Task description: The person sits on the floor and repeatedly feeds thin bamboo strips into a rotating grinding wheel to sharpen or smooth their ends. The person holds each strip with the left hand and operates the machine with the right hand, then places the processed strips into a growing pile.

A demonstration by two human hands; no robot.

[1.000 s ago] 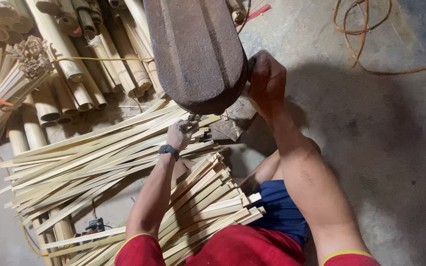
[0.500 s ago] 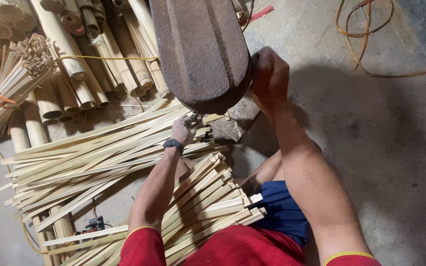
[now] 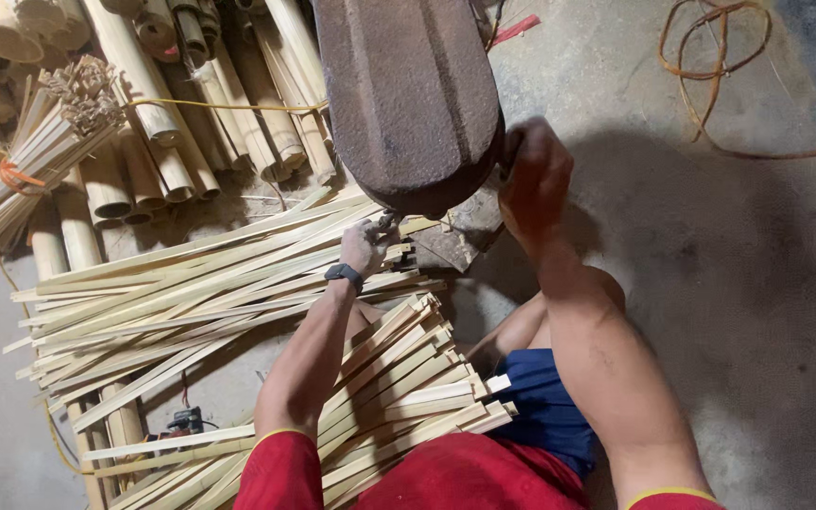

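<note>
A big rusty brown blade [image 3: 408, 94] fills the top middle, close to the camera, its broad end pointing down. My right hand [image 3: 533, 184] is shut on its handle at the blade's right edge. My left hand [image 3: 367, 244], in a pale glove with a dark watch at the wrist, rests just below the blade's tip. Its fingers are closed on the ends of pale split bamboo strips [image 3: 191, 293]. A dark wooden block [image 3: 460, 244] sits on the floor between my hands, partly hidden by the blade.
Round bamboo poles [image 3: 144, 142] lie stacked at the top left, beside a tied bundle of strips [image 3: 40, 161]. More cut strips [image 3: 399, 387] are piled across my lap. A loop of cord [image 3: 710, 85] lies on the grey concrete floor at the top right.
My left hand has shifted slightly right along the strips. The blade and my right hand have moved a little down and right.
</note>
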